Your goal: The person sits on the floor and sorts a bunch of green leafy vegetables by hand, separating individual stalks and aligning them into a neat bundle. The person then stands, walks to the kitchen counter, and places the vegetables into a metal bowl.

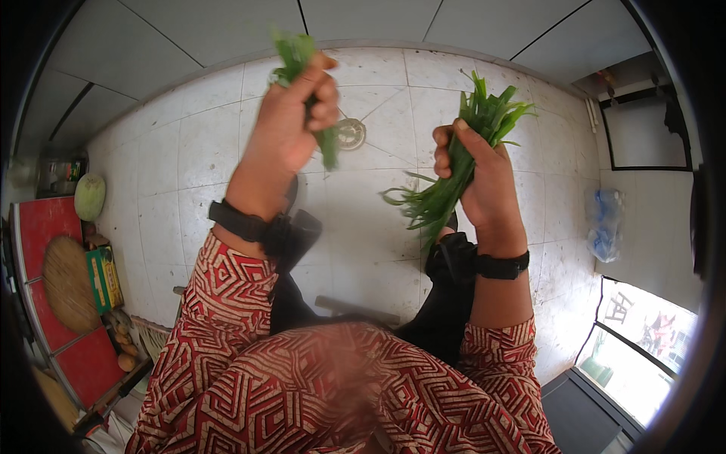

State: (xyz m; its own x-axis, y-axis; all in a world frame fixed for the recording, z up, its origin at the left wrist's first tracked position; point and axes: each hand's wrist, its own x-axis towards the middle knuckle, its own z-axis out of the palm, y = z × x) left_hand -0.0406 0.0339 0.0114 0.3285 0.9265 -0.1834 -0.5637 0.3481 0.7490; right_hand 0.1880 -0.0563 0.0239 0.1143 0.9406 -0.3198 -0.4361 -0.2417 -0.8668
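My left hand [298,113] is closed around a small bunch of long green leaves [327,148], which poke out above and below the fist; hand and leaves are blurred. A thicker bunch of flat green leaves [448,198], probably leafy vegetable, is gripped in my right hand [479,164], thumb on top. Its tips fan out towards the upper right and thin, curling ends hang to the lower left. The two bunches are apart, both held in the air over the tiled floor [368,210]. Black straps with attached devices circle both wrists.
A round metal floor drain [350,134] lies between the hands. At left are a pale green melon [89,197], a round wooden board [71,284] on a red surface, a green carton [102,278] and tubers [127,349]. Wrapped plastic bottles [606,224] stand at right, below grey cabinets [363,20] across the top.
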